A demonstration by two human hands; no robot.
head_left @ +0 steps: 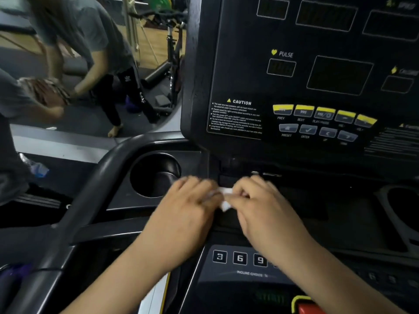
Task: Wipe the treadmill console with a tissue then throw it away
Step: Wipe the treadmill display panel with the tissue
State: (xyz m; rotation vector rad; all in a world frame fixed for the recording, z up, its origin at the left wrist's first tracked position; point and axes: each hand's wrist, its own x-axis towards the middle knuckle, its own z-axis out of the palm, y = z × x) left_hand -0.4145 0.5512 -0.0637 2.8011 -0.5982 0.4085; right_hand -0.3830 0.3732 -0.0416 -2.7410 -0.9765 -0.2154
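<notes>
A small white tissue (225,198) is held between both hands, low in front of the console (238,71) and just right of the cup holder (154,175). It is pinched from the left by the curled fingers of the left hand (188,209) and from the right by the curled fingers and thumb of the right hand (260,207). The knuckles of the two hands are nearly touching. Only a short strip of the tissue is seen in the gap. Its long axis runs roughly left to right from hand to hand, and one corner points down toward the wearer. The rest is hidden by the fingers and blurred, so its full shape cannot be told.

The numbered incline buttons (239,258) are seen below the wrists, and a red stop button (309,309) lies at the bottom edge. A dark handrail (90,189) curves round the cup holder. A bent-over person (90,41) is seen at upper left.
</notes>
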